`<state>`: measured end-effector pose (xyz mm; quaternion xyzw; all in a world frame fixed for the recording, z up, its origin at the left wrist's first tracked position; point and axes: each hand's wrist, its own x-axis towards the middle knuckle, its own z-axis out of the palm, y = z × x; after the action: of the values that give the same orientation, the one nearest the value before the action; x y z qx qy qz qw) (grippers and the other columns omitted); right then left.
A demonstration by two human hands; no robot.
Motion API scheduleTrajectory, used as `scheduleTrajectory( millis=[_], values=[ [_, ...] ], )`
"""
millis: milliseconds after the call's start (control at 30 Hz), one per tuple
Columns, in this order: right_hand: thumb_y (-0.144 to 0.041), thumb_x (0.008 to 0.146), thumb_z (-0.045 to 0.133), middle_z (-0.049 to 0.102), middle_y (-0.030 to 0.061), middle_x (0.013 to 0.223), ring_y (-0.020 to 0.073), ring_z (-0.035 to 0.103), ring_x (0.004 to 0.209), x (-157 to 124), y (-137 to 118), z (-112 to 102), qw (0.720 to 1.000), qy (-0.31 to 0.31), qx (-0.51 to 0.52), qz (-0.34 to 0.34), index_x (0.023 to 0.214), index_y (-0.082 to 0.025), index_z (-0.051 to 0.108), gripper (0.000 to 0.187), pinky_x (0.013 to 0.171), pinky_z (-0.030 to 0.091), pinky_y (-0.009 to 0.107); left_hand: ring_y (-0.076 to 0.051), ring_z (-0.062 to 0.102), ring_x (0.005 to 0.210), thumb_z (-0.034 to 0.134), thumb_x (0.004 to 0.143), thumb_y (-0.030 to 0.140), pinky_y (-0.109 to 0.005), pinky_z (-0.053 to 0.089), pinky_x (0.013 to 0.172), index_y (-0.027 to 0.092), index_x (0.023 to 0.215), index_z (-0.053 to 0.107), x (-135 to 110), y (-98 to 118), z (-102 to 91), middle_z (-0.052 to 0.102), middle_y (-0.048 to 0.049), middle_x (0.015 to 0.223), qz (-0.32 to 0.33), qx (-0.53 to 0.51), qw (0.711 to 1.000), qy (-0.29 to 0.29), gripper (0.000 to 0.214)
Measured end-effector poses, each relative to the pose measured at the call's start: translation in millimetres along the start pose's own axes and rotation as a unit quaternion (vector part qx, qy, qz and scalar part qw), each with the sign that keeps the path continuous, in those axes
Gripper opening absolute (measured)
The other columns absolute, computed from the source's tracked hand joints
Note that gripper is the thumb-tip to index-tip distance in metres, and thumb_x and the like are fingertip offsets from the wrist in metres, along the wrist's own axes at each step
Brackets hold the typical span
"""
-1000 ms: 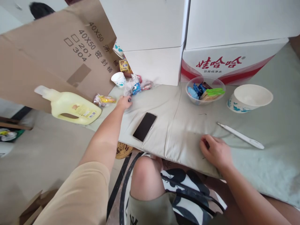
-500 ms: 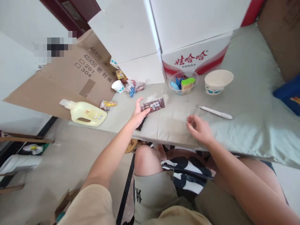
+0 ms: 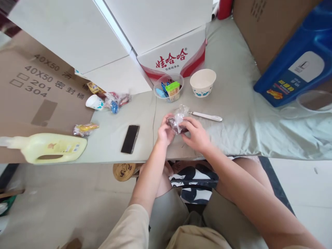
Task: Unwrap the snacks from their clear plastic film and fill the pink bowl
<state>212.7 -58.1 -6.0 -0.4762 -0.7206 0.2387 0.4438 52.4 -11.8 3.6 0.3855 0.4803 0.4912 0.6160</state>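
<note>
A brown snack packet with crinkled clear plastic wrapper (image 3: 181,116) is between my hands, just above the cloth. My left hand (image 3: 165,131) grips its left side with bent fingers. From the right, my right hand (image 3: 197,135) pinches the packet with thumb and fingers; part of the packet is hidden behind them. Just beyond my right hand lies a slim white tool with a narrow tip (image 3: 209,117). Behind my hands stands a clear plastic bowl (image 3: 157,90) holding several wrapped snacks. Beside it is a white paper bowl (image 3: 202,84) with a blue-green pattern.
A black phone (image 3: 130,139) lies left of my hands. Farther left are a yellow bottle (image 3: 55,148), wrapped snacks (image 3: 86,129), a tipped paper cup (image 3: 94,102) and a cardboard sheet (image 3: 41,93). White boxes (image 3: 171,60) stand behind; a blue jug (image 3: 293,65) is at right.
My left hand has carried the brown packet rightward, away from the phone. My right hand has come over and closed on it too. The view has turned right.
</note>
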Motion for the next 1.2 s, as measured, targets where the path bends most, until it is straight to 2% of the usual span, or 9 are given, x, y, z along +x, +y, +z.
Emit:
scheduleTrajectory(
  millis=[100,200,333,400,500,633,800,1000,1200],
  values=[
    [-0.022,0.082,0.063,0.051,0.0123,0.148,0.0317,0.058,0.121,-2,-6,10,0.999,-0.044,-0.002,-0.030,0.110,-0.026,0.068,0.029,0.108,0.046,0.054,-0.025,0.065,0.113,0.055,0.076,0.051,-0.039,0.054,0.089,0.029,0.113,0.052,5,-1,-0.2,0.065,-0.0045,0.126,-0.005,-0.039,0.999,-0.015,0.043],
    [-0.028,0.086,0.063,0.038,0.0138,0.155,0.0319,0.054,0.128,-4,-11,16,0.997,-0.032,0.027,-0.058,0.111,-0.026,0.063,0.025,0.107,0.047,0.053,-0.021,0.069,0.107,0.074,0.067,0.034,-0.034,0.054,0.090,0.026,0.100,0.054,10,-1,-5.5,0.067,-0.0025,0.119,-0.022,-0.070,0.997,-0.020,0.040],
    [-0.042,0.084,0.067,0.031,0.0175,0.158,0.0358,0.044,0.141,2,-13,18,0.998,0.049,0.039,-0.010,0.136,-0.028,0.042,0.059,0.103,0.049,0.055,-0.020,0.070,0.105,0.077,0.064,0.029,-0.034,0.055,0.091,0.023,0.084,0.049,13,0,-15.8,0.069,-0.0010,0.109,-0.043,-0.129,0.991,-0.013,0.035],
    [-0.047,0.083,0.067,0.040,0.0186,0.154,0.0365,0.043,0.142,6,-12,18,0.999,0.023,0.034,-0.005,0.142,-0.027,0.036,0.070,0.104,0.048,0.055,-0.022,0.070,0.109,0.076,0.068,0.037,-0.036,0.056,0.091,0.022,0.080,0.045,15,1,-20.5,0.069,-0.0018,0.108,-0.044,-0.160,0.986,-0.013,0.036],
    [-0.043,0.086,0.064,0.065,0.0129,0.122,0.0325,0.059,0.122,10,-13,17,0.998,-0.051,0.007,-0.026,0.130,-0.025,0.052,0.049,0.104,0.046,0.053,-0.026,0.068,0.113,0.076,0.069,0.046,-0.037,0.056,0.088,0.022,0.079,0.043,18,3,-27.1,0.069,-0.0038,0.107,-0.055,-0.180,0.982,0.004,0.042],
    [-0.031,0.089,0.056,0.069,0.0073,0.090,0.0258,0.065,0.095,7,-18,16,0.994,-0.106,-0.006,-0.040,0.094,-0.026,0.067,0.013,0.090,0.050,0.044,-0.024,0.066,0.116,0.080,0.064,0.040,-0.035,0.053,0.089,0.021,0.074,0.035,21,6,-34.2,0.066,-0.0026,0.112,-0.012,-0.138,0.990,0.032,0.050],
    [-0.029,0.087,0.055,0.069,0.0110,0.113,0.0272,0.065,0.109,2,-22,9,0.995,-0.081,0.031,-0.053,0.088,-0.026,0.062,0.008,0.096,0.051,0.045,-0.026,0.059,0.130,0.091,0.053,0.030,-0.034,0.051,0.096,0.021,0.075,0.038,12,14,-35.5,0.063,-0.0026,0.123,0.009,-0.066,0.995,-0.068,0.058],
    [-0.025,0.084,0.059,0.062,0.0149,0.125,0.0292,0.061,0.119,-2,-18,11,0.999,0.043,0.026,-0.013,0.090,-0.024,0.055,0.007,0.103,0.049,0.049,-0.026,0.063,0.119,0.092,0.055,0.029,-0.032,0.052,0.088,0.022,0.082,0.045,0,17,-39.2,0.056,-0.0068,0.141,-0.044,-0.022,0.980,-0.194,0.055],
    [-0.029,0.082,0.063,0.061,0.0177,0.133,0.0308,0.056,0.131,8,-6,20,0.992,0.014,0.086,0.093,0.124,-0.021,0.051,0.045,0.101,0.052,0.049,-0.026,0.053,0.136,0.083,0.061,0.016,-0.037,0.042,0.110,0.030,0.108,0.057,-1,8,-42.4,0.058,-0.0049,0.141,-0.013,0.094,0.967,-0.237,0.056]
  ],
)
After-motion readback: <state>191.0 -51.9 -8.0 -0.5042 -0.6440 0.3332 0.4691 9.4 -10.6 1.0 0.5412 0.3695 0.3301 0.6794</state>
